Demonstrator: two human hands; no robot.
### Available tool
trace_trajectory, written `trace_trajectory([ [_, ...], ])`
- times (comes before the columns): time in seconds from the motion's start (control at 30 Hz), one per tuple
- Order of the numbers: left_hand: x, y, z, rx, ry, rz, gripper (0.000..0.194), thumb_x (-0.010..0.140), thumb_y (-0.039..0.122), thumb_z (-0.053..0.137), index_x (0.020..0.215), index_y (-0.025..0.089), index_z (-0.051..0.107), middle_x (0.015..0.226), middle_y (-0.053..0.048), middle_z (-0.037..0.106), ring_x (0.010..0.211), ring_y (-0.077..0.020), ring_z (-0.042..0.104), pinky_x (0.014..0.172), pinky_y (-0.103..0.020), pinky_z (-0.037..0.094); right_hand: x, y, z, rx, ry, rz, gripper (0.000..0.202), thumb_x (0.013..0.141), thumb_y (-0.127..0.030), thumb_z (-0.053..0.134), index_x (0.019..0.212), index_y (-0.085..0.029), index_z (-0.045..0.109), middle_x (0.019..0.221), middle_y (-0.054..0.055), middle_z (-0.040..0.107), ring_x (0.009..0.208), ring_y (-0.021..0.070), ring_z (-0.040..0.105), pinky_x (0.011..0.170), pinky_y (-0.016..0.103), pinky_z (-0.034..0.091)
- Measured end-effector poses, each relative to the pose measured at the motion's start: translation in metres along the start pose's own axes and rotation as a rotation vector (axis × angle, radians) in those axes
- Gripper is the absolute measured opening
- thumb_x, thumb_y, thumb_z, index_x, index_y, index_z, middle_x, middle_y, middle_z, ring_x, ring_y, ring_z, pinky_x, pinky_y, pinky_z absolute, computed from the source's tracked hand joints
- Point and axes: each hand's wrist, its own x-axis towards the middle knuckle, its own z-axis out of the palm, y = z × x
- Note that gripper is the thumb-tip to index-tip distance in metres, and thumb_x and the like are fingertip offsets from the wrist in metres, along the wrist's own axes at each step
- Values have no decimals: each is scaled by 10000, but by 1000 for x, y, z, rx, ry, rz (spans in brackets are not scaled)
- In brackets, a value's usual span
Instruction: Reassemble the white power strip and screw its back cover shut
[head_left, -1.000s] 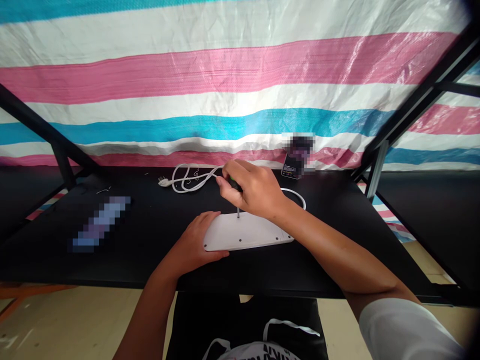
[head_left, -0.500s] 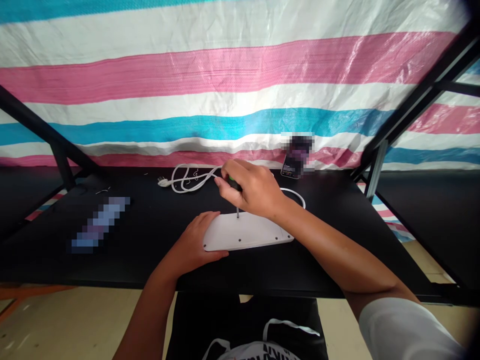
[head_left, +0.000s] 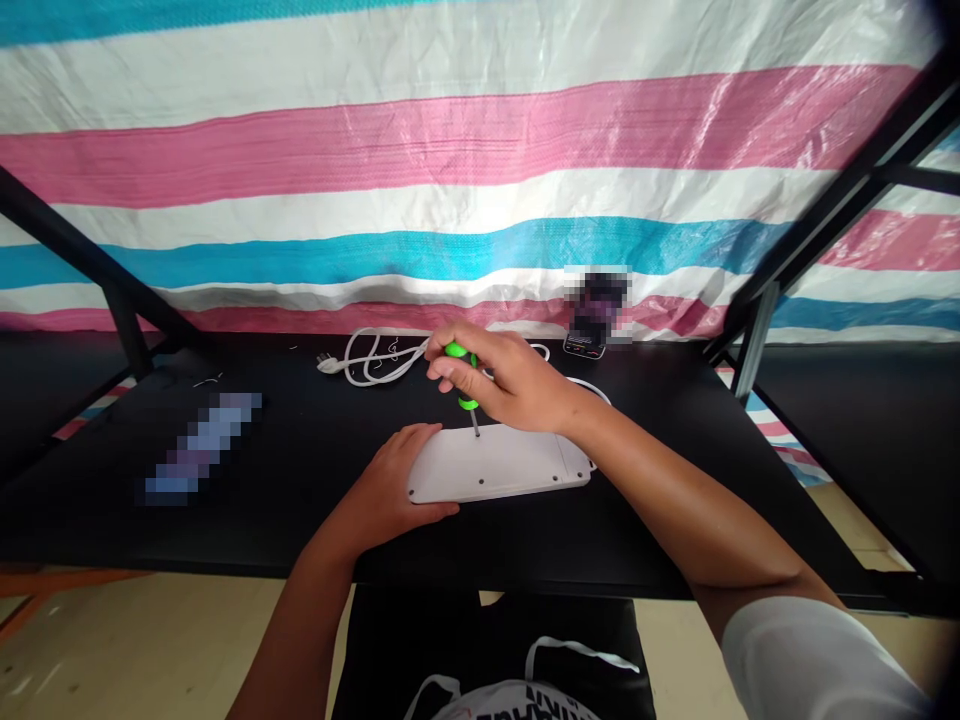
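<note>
A white power strip (head_left: 510, 465) lies on the black table with its back, dotted with screw holes, facing up. My left hand (head_left: 397, 470) wraps round its left end, thumb along the near edge and fingers over the far side. My right hand (head_left: 510, 375) is closed on a green and black screwdriver (head_left: 468, 404). The screwdriver leans slightly, its metal tip in a hole near the far edge of the strip. My fingers hide part of the handle. The white cord (head_left: 390, 365) with its plug (head_left: 327, 364) is coiled behind the strip.
A phone (head_left: 585, 345) leans against the striped plastic sheet (head_left: 450, 245) at the back. A blurred bluish object (head_left: 202, 450) lies on the table (head_left: 285, 480) at left. Thin white scraps (head_left: 208, 380) are scattered nearby. Black frame bars (head_left: 817, 210) slope at both sides.
My right hand has turned and loosened round the screwdriver handle, so more of its green shows. The tip stays at the same hole. My left hand keeps its hold.
</note>
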Motion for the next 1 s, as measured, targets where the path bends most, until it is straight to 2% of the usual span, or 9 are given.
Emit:
trace_trajectory([
  [0.13, 0, -1, 1, -9, -6, -11, 913, 811, 529, 822, 1545, 286, 335, 1589, -90, 375, 1468, -320, 374, 1255, -501, 331, 1, 0, 4, -19, 30, -21, 243, 1051, -419, 543, 1116, -189, 589, 998, 33, 673, 846, 119, 622, 788, 282, 474],
  [0.23, 0, -4, 2, -11, 15, -4, 941, 786, 553, 834, 1550, 291, 350, 1576, -87, 396, 1459, -332, 393, 1250, -506, 341, 1, 5, 8, 217, -7, 95, 310, 1039, -480, 547, 1139, -188, 568, 957, 23, 665, 821, 112, 640, 740, 262, 493],
  [0.3, 0, -4, 3, -6, 23, -4, 960, 774, 577, 834, 1557, 290, 358, 1578, -86, 401, 1466, -342, 392, 1253, -510, 341, 1, 8, 9, 411, -6, 177, 347, 1021, -530, 559, 1067, -186, 556, 892, 3, 626, 778, 102, 634, 697, 247, 500],
  [0.4, 0, -4, 3, -8, 23, 2, 975, 772, 591, 830, 1566, 281, 356, 1589, -94, 396, 1479, -347, 381, 1258, -508, 336, 4, 9, 6, 599, 104, 203, 386, 1004, -582, 561, 937, -205, 516, 802, -31, 537, 666, 77, 555, 631, 234, 476],
  [0.5, -1, -4, 3, -12, 23, 8, 984, 766, 578, 843, 1565, 267, 359, 1589, -103, 396, 1478, -338, 382, 1263, -496, 327, 7, 3, 2, 731, 176, 220, 421, 1010, -634, 504, 926, -221, 489, 730, -50, 484, 586, 77, 478, 573, 239, 441],
  [0.57, -1, -3, 3, -17, 20, 10, 986, 768, 575, 847, 1565, 266, 356, 1595, -102, 390, 1484, -326, 374, 1269, -486, 318, 7, -1, 4, 816, 160, 270, 433, 1013, -641, 484, 918, -219, 487, 703, -50, 479, 566, 84, 464, 553, 246, 430],
  [0.73, -1, -2, 2, -53, 15, 13, 1003, 754, 573, 863, 1573, 294, 356, 1595, -97, 395, 1491, -335, 364, 1271, -502, 307, 3, -5, 18, 1026, 47, 358, 363, 1012, -537, 537, 867, -206, 514, 665, -36, 503, 541, 103, 463, 535, 264, 405],
  [1.0, -2, -3, 2, -57, 10, -8, 1014, 754, 584, 856, 1579, 289, 345, 1595, -100, 389, 1492, -344, 357, 1260, -518, 317, -1, -2, 22, 1046, -22, 372, 375, 1002, -549, 553, 856, -205, 530, 644, -41, 509, 529, 97, 456, 529, 243, 392],
])
